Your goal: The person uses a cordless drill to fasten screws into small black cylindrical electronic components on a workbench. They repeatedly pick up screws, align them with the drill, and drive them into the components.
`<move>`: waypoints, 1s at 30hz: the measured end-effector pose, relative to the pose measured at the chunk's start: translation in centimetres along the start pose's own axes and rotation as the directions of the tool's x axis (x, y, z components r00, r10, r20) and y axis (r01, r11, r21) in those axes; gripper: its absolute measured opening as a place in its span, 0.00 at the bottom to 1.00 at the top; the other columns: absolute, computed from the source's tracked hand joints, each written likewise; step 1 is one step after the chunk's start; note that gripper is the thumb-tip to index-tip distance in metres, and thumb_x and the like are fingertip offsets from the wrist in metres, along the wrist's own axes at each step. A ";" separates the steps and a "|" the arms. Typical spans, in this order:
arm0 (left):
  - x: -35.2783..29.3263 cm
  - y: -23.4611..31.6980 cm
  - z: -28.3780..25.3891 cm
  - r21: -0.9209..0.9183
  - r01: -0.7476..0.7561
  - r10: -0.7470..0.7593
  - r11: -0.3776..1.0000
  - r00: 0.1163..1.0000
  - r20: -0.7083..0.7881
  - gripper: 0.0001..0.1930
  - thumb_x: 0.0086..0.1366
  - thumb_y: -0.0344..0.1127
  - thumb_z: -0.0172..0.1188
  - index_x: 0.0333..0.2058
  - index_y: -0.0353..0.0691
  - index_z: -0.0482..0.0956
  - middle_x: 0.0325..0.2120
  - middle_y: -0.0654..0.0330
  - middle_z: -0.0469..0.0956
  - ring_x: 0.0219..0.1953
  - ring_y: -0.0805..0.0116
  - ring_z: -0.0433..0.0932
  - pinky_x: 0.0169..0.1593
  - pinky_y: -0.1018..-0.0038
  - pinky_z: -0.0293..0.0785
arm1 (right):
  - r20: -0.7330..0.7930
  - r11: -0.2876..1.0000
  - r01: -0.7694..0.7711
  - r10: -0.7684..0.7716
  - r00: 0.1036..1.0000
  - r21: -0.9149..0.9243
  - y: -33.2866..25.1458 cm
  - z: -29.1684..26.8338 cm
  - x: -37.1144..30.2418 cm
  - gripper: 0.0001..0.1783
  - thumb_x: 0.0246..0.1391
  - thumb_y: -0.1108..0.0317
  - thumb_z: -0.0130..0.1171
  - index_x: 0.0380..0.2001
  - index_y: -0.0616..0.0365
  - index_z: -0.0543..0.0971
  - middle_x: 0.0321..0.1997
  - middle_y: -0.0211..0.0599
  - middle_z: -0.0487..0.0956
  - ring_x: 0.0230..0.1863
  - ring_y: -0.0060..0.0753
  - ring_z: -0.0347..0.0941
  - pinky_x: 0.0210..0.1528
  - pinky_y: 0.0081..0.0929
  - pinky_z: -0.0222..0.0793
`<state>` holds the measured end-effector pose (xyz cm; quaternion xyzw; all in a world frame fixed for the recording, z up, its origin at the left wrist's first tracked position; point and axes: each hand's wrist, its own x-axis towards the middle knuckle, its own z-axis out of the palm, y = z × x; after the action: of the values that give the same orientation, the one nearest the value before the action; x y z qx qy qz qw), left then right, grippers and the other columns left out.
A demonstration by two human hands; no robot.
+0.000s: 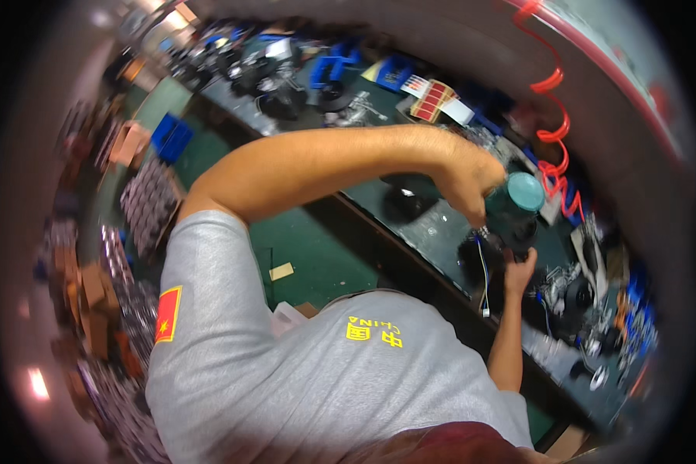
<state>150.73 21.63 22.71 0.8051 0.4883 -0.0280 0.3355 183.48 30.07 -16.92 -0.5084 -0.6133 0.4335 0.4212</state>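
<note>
My left arm reaches across the bench, and my left hand (470, 179) is closed, fingers pointing down. Its fingertips meet the top of a dark, roundish part (472, 254) from which thin white, blue and yellow wires (484, 282) hang past the bench edge. What the fingers pinch is too small and blurred to name. My right hand (520, 272) is curled beside that dark part, thumb up, gripping its right side. Just beyond both hands stands a round container with a teal top (525, 192). Left of my left hand, a dark glossy round part (408, 198) lies on the bench.
A red coiled hose (553, 138) hangs at the right. Blue bins (394, 73), red-and-yellow label sheets (433, 101) and dark parts (278, 97) line the far bench. Loose metal pieces (561, 282) lie right of my hands. Trays (151, 199) and cartons (93, 290) stand at left.
</note>
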 end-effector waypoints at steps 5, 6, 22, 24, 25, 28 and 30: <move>-5.1 -2.5 6.2 -0.259 -0.234 0.118 0.937 0.912 -0.394 0.20 0.56 0.38 0.71 0.47 0.42 0.80 0.36 0.52 0.84 0.40 0.55 0.82 0.44 0.62 0.78 | -0.024 0.995 0.066 -0.064 0.998 0.080 -1.7 0.6 -1.8 0.27 0.59 0.75 0.65 0.57 0.67 0.66 0.51 0.41 0.75 0.50 0.32 0.73 0.55 0.29 0.70; -6.1 -3.3 8.0 -0.287 -0.370 0.175 0.884 0.829 -0.531 0.20 0.55 0.36 0.71 0.47 0.39 0.80 0.36 0.53 0.84 0.38 0.59 0.82 0.42 0.64 0.78 | -0.032 0.989 0.105 -0.102 0.994 0.108 -2.2 0.7 -2.0 0.27 0.61 0.67 0.65 0.57 0.67 0.67 0.46 0.37 0.76 0.44 0.27 0.72 0.48 0.24 0.70; -11.8 2.4 29.1 -0.855 -0.270 -0.741 0.443 0.426 -0.518 0.24 0.64 0.41 0.68 0.57 0.41 0.77 0.52 0.58 0.80 0.54 0.68 0.77 0.62 0.70 0.71 | 0.638 0.554 0.469 0.154 0.754 -0.688 10.8 -4.6 -4.1 0.21 0.42 0.64 0.73 0.39 0.63 0.82 0.37 0.57 0.83 0.43 0.63 0.80 0.47 0.47 0.74; -11.3 4.4 30.6 -0.883 -0.228 -0.797 0.411 0.380 -0.469 0.25 0.63 0.42 0.68 0.57 0.41 0.77 0.53 0.58 0.80 0.54 0.67 0.77 0.62 0.69 0.71 | 0.674 0.651 0.432 0.170 0.719 -0.624 9.9 -3.8 -4.3 0.17 0.44 0.65 0.71 0.36 0.64 0.82 0.35 0.58 0.83 0.41 0.64 0.80 0.45 0.49 0.74; -10.8 5.4 30.9 -0.875 -0.183 -0.800 0.449 0.354 -0.485 0.24 0.63 0.42 0.68 0.56 0.41 0.77 0.53 0.58 0.80 0.53 0.67 0.77 0.62 0.69 0.71 | 0.711 0.714 0.426 0.143 0.688 -0.556 9.0 -3.7 -4.6 0.12 0.46 0.68 0.68 0.31 0.67 0.81 0.33 0.59 0.82 0.40 0.65 0.79 0.43 0.50 0.74; -8.8 7.6 32.7 -0.835 -0.170 -0.764 0.523 0.342 -0.547 0.24 0.65 0.42 0.67 0.57 0.40 0.76 0.52 0.57 0.81 0.52 0.66 0.78 0.61 0.68 0.72 | 0.727 0.723 0.434 0.136 0.673 -0.538 10.1 -4.5 -4.5 0.09 0.46 0.71 0.65 0.31 0.66 0.81 0.34 0.59 0.82 0.40 0.64 0.79 0.43 0.49 0.74; -7.4 8.6 33.9 -0.807 -0.136 -0.743 0.575 0.328 -0.584 0.24 0.65 0.42 0.66 0.57 0.40 0.76 0.51 0.56 0.81 0.52 0.65 0.78 0.60 0.68 0.72 | 0.758 0.713 0.475 0.122 0.640 -0.515 10.1 -4.9 -4.0 0.07 0.45 0.73 0.64 0.30 0.64 0.82 0.33 0.57 0.83 0.39 0.63 0.80 0.43 0.49 0.74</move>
<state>163.32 -5.82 3.68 0.3411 0.7096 0.5407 0.2963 191.26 27.67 -25.62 -0.3316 -0.8933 0.3007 -0.0409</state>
